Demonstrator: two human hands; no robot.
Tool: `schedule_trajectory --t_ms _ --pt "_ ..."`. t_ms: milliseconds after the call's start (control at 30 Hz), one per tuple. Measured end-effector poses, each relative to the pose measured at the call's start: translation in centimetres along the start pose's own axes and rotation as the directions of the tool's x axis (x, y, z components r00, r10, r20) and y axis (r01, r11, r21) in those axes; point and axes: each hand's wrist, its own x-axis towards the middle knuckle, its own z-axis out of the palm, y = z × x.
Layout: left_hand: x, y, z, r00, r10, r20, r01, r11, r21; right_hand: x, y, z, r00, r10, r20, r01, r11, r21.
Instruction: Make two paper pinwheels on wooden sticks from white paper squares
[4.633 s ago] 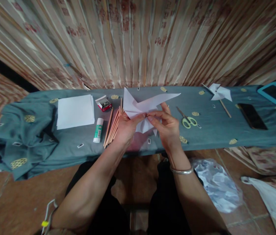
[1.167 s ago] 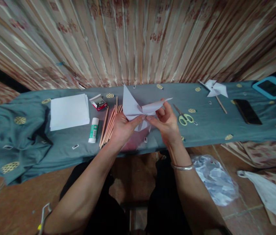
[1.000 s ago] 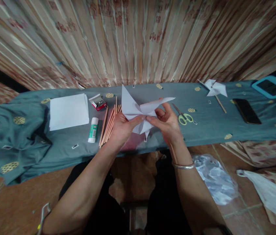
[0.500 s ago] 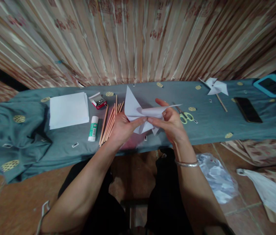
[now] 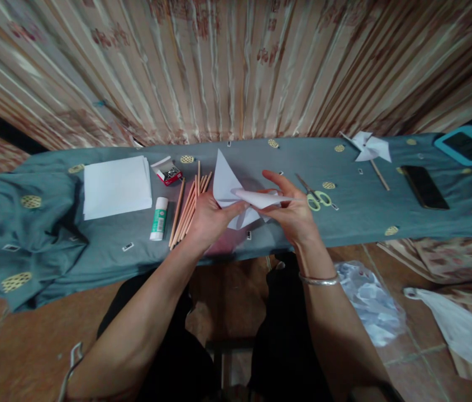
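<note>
Between my hands, above the middle of the cloth-covered table, is a white paper pinwheel (image 5: 225, 181) with cut, folded blades. My left hand (image 5: 213, 220) is closed on its left side, the thumb pressing near the centre. My right hand (image 5: 292, 215) pinches the right side, with the index finger raised off the paper; a blade curls over toward the centre there. Thin wooden sticks (image 5: 187, 215) lie in a loose bunch beside my left hand. Just right of my right hand are scissors (image 5: 317, 200) with light green handles.
On the left are a stack of white paper (image 5: 116, 187), a glue stick (image 5: 159, 219) and an open red-and-white box (image 5: 167, 172) of small metal pieces. To the right lie a pinwheel on a stick (image 5: 370, 148), a phone (image 5: 423, 187) and a blue-framed tablet (image 5: 468, 146). A plastic bag (image 5: 370, 304) sits on the floor.
The right-hand blade of the pinwheel has been folded inward toward the centre. My right thumb has moved from the centre and is now partly behind the paper; the left hand stays put.
</note>
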Motion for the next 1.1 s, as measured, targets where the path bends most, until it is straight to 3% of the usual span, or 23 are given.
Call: schedule_trajectory --t_ms 633,1100 --pt "-0.01 0.29 -0.07 0.998 -0.048 -0.03 0.051 0.994 0.099 -0.27 -0.25 0.03 0.999 0.046 0.013 -0.045 0.996 -0.071" --pt "0.28 -0.28 -0.49 0.999 -0.042 -0.013 0.043 0.993 0.111 -0.39 -0.15 0.28 0.992 0.122 0.024 -0.123 0.992 0.018"
